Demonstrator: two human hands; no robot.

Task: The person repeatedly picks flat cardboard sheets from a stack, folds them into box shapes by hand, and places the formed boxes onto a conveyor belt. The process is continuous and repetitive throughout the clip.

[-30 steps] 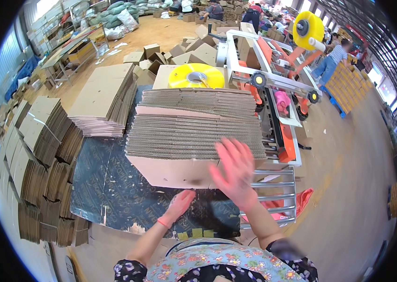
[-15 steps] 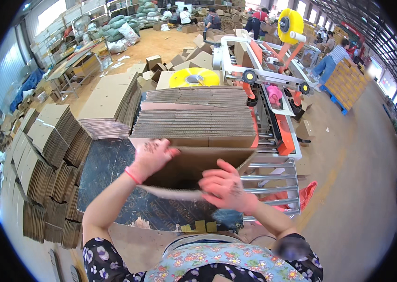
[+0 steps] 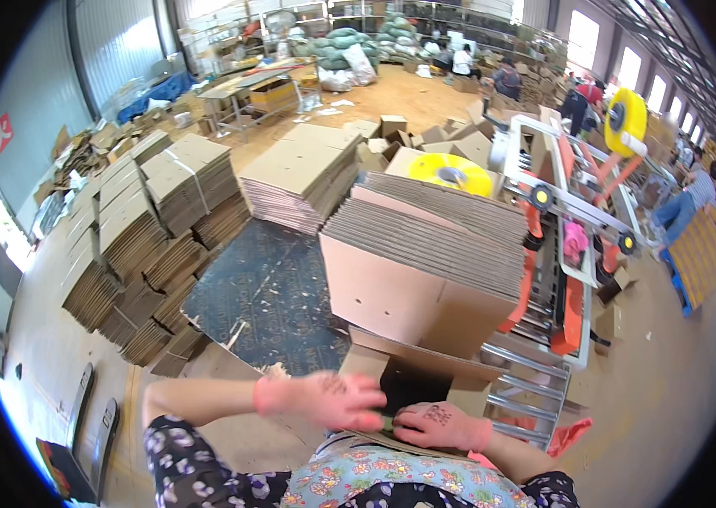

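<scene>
An open cardboard box (image 3: 481,371) stands close against my apron at the near edge of the table, its dark inside partly showing between its walls. My right hand (image 3: 442,425), in a pink glove, curls its fingers over the box's near edge. My left hand (image 3: 324,400), gloved in the same pink, is held over the box's left side with its fingers stretched out and slightly blurred. Nothing shows in its grasp. Just beyond the box, a thick row of folded flat cartons (image 3: 425,254) stands on edge. The bottom of the box is hidden.
A tape sealing machine (image 3: 574,279) with metal rollers (image 3: 527,381) stands at the right. Carton stacks (image 3: 298,173) lie beyond the dark tabletop (image 3: 265,292), and strapped bundles (image 3: 193,182) at the left. A yellow tape roll (image 3: 449,173) lies behind the cartons. Other people work far back.
The box has come away from the carton row, closer to my body. My left hand has left its far edge, and my right hand has moved onto the near edge. The view has turned left.
</scene>
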